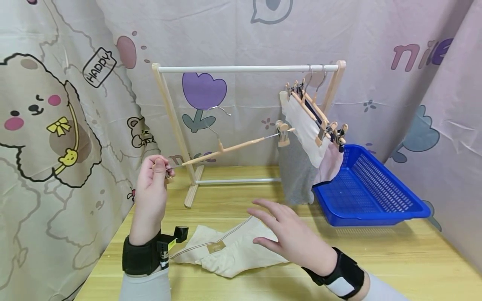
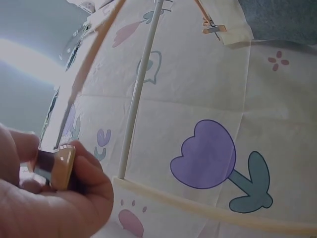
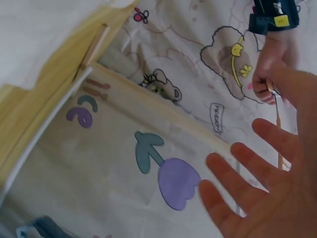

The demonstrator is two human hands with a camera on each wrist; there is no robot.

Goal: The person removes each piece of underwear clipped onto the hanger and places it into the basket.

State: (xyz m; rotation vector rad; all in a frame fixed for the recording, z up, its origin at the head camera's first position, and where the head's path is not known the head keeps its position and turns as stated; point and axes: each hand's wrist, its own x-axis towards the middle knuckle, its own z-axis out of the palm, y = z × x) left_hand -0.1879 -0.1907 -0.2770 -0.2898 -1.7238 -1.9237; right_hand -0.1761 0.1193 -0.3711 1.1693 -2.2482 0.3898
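My left hand pinches the clip at the left end of a wooden clip hanger; that clip shows between thumb and fingers in the left wrist view. The hanger slants up to the right in the air, its hook pointing up and a second clip at its far end. My right hand has its fingers spread and holds nothing, over the right part of a cream garment. That garment lies folded on the table, with a tan label on it.
A small rack with a white top bar stands behind. Clothes on hangers, one of them a grey garment, hang at its right end. Beside them on the right sits a blue plastic basket. A printed curtain hangs behind the wooden table.
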